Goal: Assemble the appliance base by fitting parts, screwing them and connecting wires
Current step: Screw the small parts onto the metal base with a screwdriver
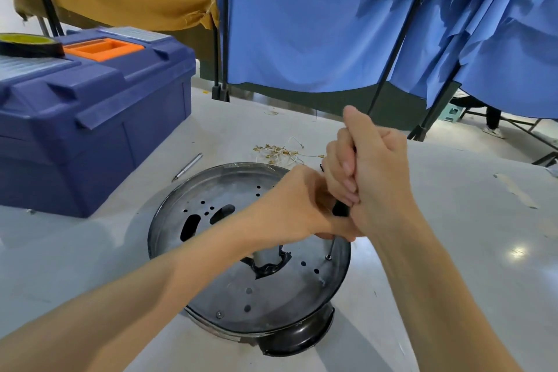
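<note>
Round metal base [287,296] sits mid-tabletop [453,251], with a screw [328,257] at its 3 o'clock edge. The screwdriver [340,209] tip is on that screw. The left hand [297,205] pinches the shaft and the right hand [374,178] fingers wrap the handle. Wire terminals [276,152] lie at 12 o'clock, a blue toolbox [90,118] at 10.

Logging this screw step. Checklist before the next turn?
1. Screwdriver tip on screw: ok, shaft meets the screw head.
2. Right hand grips the handle: ok.
3. Left hand pinches the shaft low: ok.
4. Screwdriver square to base: cannot tell, hands hide most of it.
5. Base held down: cannot tell.
6. Brass terminals clear of base: ok, on the table beyond its rim.
</note>
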`<move>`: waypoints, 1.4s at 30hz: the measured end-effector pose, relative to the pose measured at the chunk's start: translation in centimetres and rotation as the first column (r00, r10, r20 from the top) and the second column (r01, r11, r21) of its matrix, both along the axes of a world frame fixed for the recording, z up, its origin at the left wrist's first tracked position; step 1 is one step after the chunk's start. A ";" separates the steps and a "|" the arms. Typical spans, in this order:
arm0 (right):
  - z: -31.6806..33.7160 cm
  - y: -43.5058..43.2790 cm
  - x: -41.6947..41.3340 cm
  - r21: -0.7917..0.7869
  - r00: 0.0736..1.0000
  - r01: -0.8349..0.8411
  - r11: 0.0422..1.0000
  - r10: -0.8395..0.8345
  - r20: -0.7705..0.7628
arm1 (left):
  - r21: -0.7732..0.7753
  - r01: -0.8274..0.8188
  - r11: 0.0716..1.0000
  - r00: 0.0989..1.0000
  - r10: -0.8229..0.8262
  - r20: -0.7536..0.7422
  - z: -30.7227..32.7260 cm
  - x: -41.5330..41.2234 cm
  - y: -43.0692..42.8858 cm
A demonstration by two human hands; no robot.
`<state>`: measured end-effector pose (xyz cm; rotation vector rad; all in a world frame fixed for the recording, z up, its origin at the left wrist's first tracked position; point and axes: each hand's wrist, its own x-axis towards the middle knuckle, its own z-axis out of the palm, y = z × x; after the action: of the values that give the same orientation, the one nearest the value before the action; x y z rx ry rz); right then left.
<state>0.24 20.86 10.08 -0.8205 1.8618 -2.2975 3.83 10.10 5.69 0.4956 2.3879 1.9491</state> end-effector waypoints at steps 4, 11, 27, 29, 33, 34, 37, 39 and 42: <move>-1.1 -0.4 1.1 -0.081 0.892 0.438 0.895 -0.444 -0.085 | -0.013 0.010 1.000 1.000 -0.010 -0.021 -0.1 -0.1 0.7; 1.3 2.1 -0.8 0.081 0.919 -0.371 0.925 0.354 0.171 | -0.033 0.245 0.969 0.961 -0.238 0.142 0.7 -0.3 -0.7; 0.5 1.0 -0.5 -0.006 0.970 -0.186 0.982 0.185 0.155 | -0.004 0.119 0.993 0.989 -0.118 0.083 -0.3 -0.5 -0.3; -0.5 0.0 0.2 -0.045 0.996 0.071 0.996 -0.068 0.054 | 0.024 0.021 0.999 0.999 -0.022 0.026 -0.7 -0.5 0.1; -0.1 0.1 -0.2 -0.011 0.984 0.122 0.992 -0.120 0.134 | 0.004 0.100 0.995 0.991 -0.100 0.088 -0.2 -0.5 -0.2; 0.4 0.4 -0.5 0.039 0.983 -0.026 0.999 0.019 0.185 | -0.004 0.154 0.988 0.980 -0.153 0.124 0.1 -0.5 -0.5; 1.3 1.1 -1.1 0.077 0.940 -0.291 0.954 0.269 0.211 | -0.055 0.205 0.977 0.969 -0.195 0.154 0.3 -0.5 -0.7; 0.8 0.8 -1.1 0.006 0.971 -0.166 0.986 0.162 0.174 | -0.053 0.126 0.991 0.987 -0.119 0.111 0.0 -0.5 0.0; -0.4 -0.1 -0.1 -0.064 0.983 0.183 0.981 -0.181 0.044 | -0.021 -0.056 0.998 0.998 0.055 -0.033 -0.9 -0.6 0.7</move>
<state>0.16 20.79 9.65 -0.6326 1.9266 -2.4776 3.20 10.85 4.74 0.4683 2.4655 1.9494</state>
